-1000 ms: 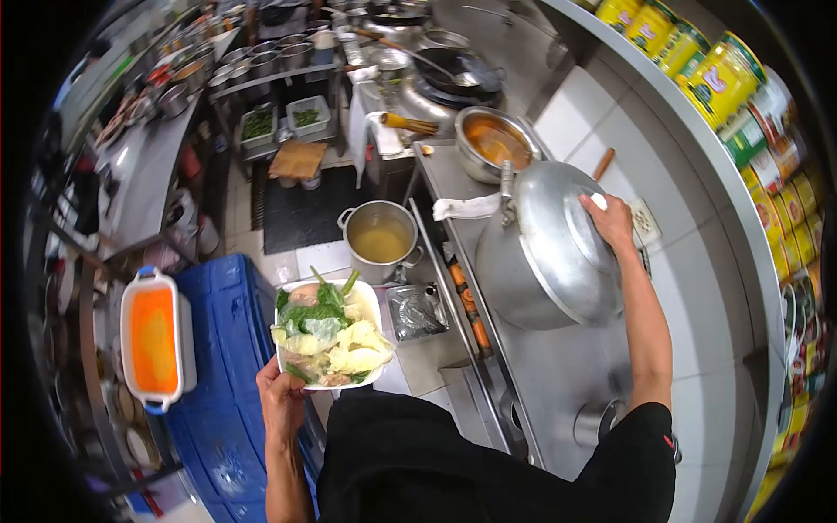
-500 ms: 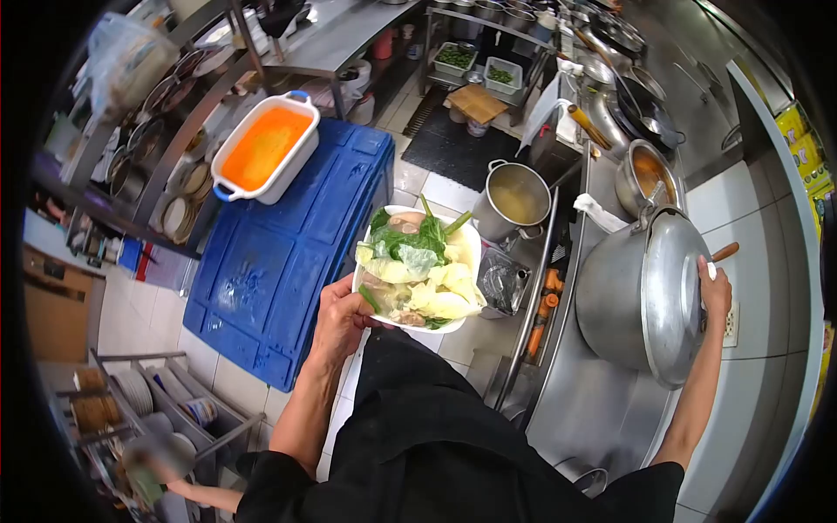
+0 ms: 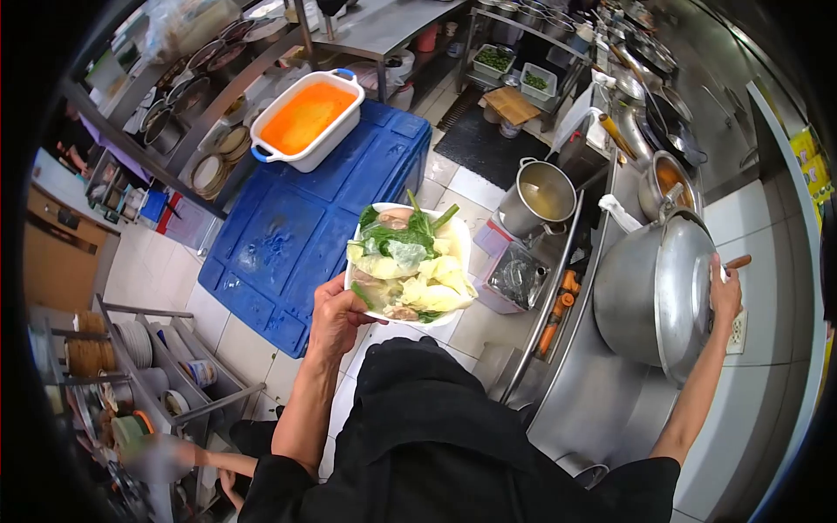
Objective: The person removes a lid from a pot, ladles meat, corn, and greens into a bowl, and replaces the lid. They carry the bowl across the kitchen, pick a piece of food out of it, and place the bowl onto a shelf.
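My left hand (image 3: 336, 309) grips the near-left side of a white bowl (image 3: 468, 253), thumb by the rim. Inside the bowl are pale cabbage leaves (image 3: 436, 286), dark leafy greens with thick stalks, and chunks of meat in broth. Out to the right, my right hand (image 3: 724, 295) is closed at the handle of a large metal pot lid (image 3: 684, 305). That lid leans tilted on the side of a big aluminium pot (image 3: 628, 292). A brown handle (image 3: 739, 261) juts out past my fingers; what it belongs to is hidden.
A blue chest (image 3: 288, 227) carries a white tub (image 3: 327, 144) of orange liquid. An open stockpot (image 3: 545, 192) stands beyond the bowl, beside the steel counter (image 3: 567, 410). At lower left are a dish rack (image 3: 174, 349) with plates and another person's arm (image 3: 227, 462).
My view has turned, so the chest, tub and pots sit further right. The bowl stays in my left hand, the lid handle in my right. More of the other person's arms shows.
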Motion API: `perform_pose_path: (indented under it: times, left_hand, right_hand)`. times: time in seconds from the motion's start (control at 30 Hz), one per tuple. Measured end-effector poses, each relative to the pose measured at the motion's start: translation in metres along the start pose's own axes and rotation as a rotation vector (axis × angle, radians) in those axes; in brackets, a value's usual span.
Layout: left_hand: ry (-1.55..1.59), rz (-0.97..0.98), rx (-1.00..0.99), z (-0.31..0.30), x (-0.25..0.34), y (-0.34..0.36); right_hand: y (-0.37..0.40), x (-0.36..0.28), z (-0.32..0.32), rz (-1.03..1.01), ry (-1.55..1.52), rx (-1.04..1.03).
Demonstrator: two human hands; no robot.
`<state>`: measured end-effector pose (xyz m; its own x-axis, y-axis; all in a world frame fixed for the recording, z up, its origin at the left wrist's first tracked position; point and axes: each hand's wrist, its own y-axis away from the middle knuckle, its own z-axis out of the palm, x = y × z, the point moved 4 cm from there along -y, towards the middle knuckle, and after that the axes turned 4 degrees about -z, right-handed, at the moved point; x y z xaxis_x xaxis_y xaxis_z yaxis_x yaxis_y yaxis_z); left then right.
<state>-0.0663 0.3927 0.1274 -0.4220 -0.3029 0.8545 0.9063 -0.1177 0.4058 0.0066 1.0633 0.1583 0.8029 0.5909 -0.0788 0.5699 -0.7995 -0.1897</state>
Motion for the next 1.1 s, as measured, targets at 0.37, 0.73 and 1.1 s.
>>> perform_pose_path:
  times: [0.37,0.73,1.1]
  left_hand:
    - [0.137,0.081,0.097,-0.036,0.001,0.029]
    - [0.221,0.202,0.312,-0.136,0.027,0.094]
    - [0.27,0.26,0.506,-0.288,0.066,0.187]
  right_hand:
    - [0.212,-0.233,-0.113,-1.004,-0.946,0.089]
    - [0.419,-0.421,-0.117,-1.542,-1.222,-0.546]
    - [0.595,-0.543,-0.144,-1.779,-0.965,-0.694]
